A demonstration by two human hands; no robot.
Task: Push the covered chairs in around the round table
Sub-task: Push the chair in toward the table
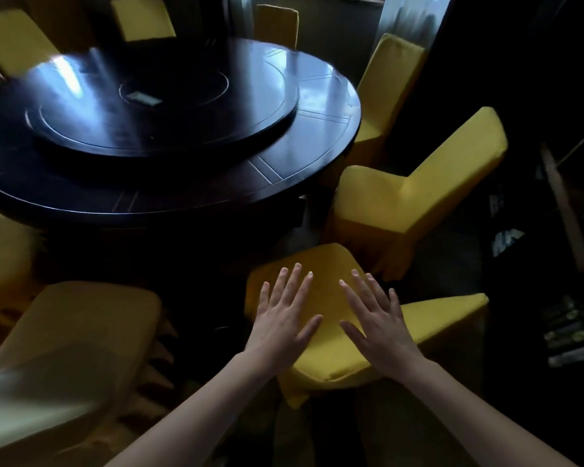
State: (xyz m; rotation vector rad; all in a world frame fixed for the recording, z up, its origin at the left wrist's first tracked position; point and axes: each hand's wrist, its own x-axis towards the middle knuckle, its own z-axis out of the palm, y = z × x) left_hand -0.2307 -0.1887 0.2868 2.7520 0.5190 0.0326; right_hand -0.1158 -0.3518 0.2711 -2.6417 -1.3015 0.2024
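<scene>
**Finding: flat-handed push on a loose cover, chair angled off the table**

Risk. Both the left hand and the right hand lie open over the nearest yellow fabric-covered chair, holding nothing. Open palms on slack cloth are likely to slide or bunch the cover instead of moving the frame. The chair stands apart from the dark round wooden table and appears turned at an angle to it. An uneven push would probably swing it into the neighbouring yellow covered chair just beside it on the right, which is also not pushed in. A hard shove could knock the seat against the table's base. The pale covered chair on the left narrows the standing room.

Pose. Both forearms reach forward and down, roughly parallel. Fingers are straight and spread, thumbs pointing inward toward each other. Whether the palms press the fabric or hover just above cannot be determined.
</scene>
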